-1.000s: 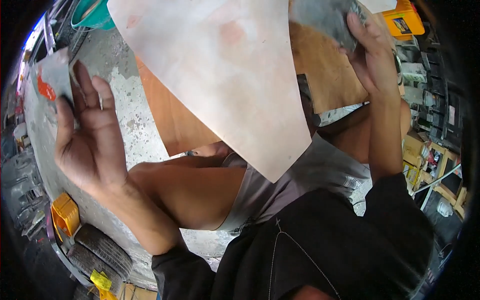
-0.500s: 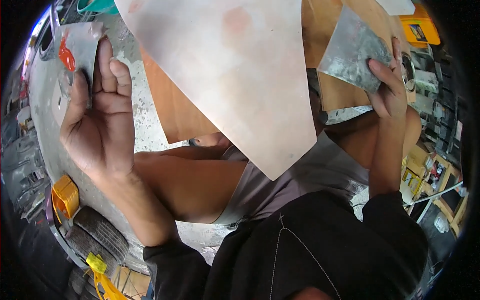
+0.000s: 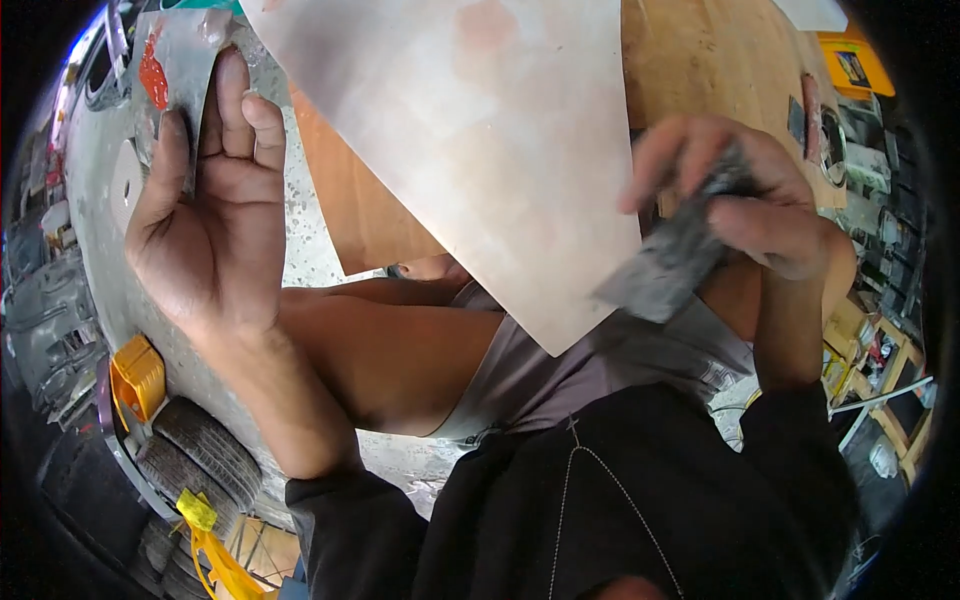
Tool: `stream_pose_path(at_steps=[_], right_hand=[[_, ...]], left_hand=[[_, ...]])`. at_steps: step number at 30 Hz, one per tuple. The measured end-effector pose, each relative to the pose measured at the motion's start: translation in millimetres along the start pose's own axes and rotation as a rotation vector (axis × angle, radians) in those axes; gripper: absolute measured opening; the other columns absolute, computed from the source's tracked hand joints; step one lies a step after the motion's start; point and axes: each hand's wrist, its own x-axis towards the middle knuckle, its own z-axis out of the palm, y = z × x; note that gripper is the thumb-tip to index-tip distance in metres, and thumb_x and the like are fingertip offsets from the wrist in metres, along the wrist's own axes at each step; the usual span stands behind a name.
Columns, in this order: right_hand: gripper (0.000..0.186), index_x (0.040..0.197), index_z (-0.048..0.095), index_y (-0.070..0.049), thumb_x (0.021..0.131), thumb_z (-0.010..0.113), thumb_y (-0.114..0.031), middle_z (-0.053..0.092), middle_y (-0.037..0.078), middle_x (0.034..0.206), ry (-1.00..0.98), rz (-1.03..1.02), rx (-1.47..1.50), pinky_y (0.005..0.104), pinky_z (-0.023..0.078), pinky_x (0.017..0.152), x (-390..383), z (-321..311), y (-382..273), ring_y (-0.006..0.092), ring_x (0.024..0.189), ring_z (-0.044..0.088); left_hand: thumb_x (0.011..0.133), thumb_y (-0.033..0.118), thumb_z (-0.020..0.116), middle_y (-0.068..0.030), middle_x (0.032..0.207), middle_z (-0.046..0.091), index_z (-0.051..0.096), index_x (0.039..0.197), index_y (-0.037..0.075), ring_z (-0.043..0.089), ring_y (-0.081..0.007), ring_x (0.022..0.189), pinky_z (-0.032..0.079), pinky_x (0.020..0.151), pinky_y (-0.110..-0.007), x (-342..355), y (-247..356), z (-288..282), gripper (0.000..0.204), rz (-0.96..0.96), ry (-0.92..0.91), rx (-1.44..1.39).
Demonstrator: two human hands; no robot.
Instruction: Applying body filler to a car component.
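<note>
My left hand (image 3: 215,240) is raised at the left, palm up, with a thin grey plate (image 3: 188,75) held between thumb and fingers. A blob of red paste (image 3: 153,75) lies on that plate, with a pale smear near its far edge. In my right hand (image 3: 765,205) is a flat grey spreader (image 3: 655,265), smeared dark and blurred by motion, its broad edge pointing down to the left. Between my hands stretches a large pale panel (image 3: 500,190) with faint pinkish patches, its pointed end above my lap. The spreader is close to the panel's right edge; whether they touch I cannot tell.
Brown sheeting (image 3: 355,205) shows under the panel's left side, and a wooden board (image 3: 715,60) lies beyond its right. Black tyres (image 3: 205,440) and a yellow plastic part (image 3: 137,375) are at lower left. A yellow case (image 3: 872,70) stands far right, a wooden frame (image 3: 893,395) lower right.
My right hand has turned over and come down and leftward, swinging the spreader toward the panel's near right edge. My left hand has shifted slightly up and right with the plate.
</note>
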Motion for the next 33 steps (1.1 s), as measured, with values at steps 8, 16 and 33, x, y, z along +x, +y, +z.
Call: stream_pose_path(at_steps=[8,16,33], right_hand=[[0.035,0.13,0.056,0.002,0.101,0.05,-0.017,0.066,0.012,0.119,0.375,0.293,0.12,0.0348,0.05,0.097,68.2,44.7,12.6,0.0177,0.106,0.066],[0.028,0.113,0.069,-0.004,0.092,0.066,-0.023,0.071,0.006,0.098,0.096,0.404,0.011,0.0272,0.051,0.083,60.3,74.5,8.5,0.0116,0.092,0.065],[0.032,0.125,0.057,0.004,0.097,0.056,-0.011,0.067,0.013,0.121,0.321,0.396,0.134,0.0291,0.048,0.095,59.3,38.9,-0.2,0.0162,0.107,0.065]], left_hand=[[0.098,0.002,0.047,-0.0262,0.143,0.047,0.042,0.14,-0.005,0.047,-0.0366,0.134,0.041,0.104,-0.051,0.0,11.5,1.7,0.042,0.053,-0.068,-0.022],[0.096,-0.001,0.049,-0.0232,0.137,0.054,0.047,0.134,-0.01,0.05,-0.0309,0.129,0.037,0.103,-0.046,-29.4,44.3,4.7,0.039,0.118,0.018,0.0],[0.097,-0.002,0.046,-0.0255,0.137,0.052,0.044,0.136,-0.009,0.05,-0.0339,0.129,0.038,0.102,-0.049,-33.8,44.1,-7.6,0.04,0.118,-0.037,-0.028]])
